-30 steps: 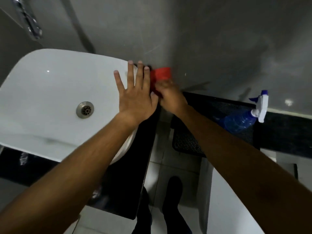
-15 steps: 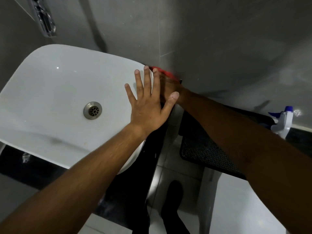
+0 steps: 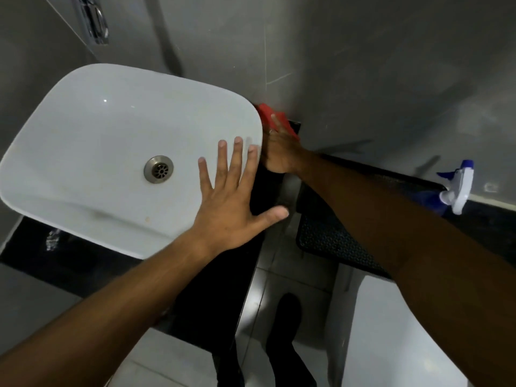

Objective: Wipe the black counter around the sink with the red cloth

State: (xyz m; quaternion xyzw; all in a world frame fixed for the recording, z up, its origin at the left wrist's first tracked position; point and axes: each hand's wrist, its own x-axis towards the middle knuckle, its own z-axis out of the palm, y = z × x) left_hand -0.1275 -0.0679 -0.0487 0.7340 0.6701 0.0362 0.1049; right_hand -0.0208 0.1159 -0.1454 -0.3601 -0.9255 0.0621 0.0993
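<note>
A white basin sink (image 3: pixel 83 141) sits on the black counter (image 3: pixel 220 289). My left hand (image 3: pixel 231 208) lies flat with fingers spread on the sink's right rim, its thumb over the counter. My right hand (image 3: pixel 279 152) presses the red cloth (image 3: pixel 272 120) onto the narrow strip of counter between the sink's far right corner and the grey wall. Most of the cloth is hidden under that hand.
A blue spray bottle with a white trigger (image 3: pixel 455 191) stands at the right on a dark ledge. A black mat (image 3: pixel 329 236) lies on the tiled floor below. A chrome fitting (image 3: pixel 93 19) hangs on the wall above the sink. My shoe (image 3: pixel 287 325) shows by the counter's edge.
My left hand has slid back toward me along the sink's rim, uncovering the far corner. My right hand with the cloth stays in that corner. The camera has shifted.
</note>
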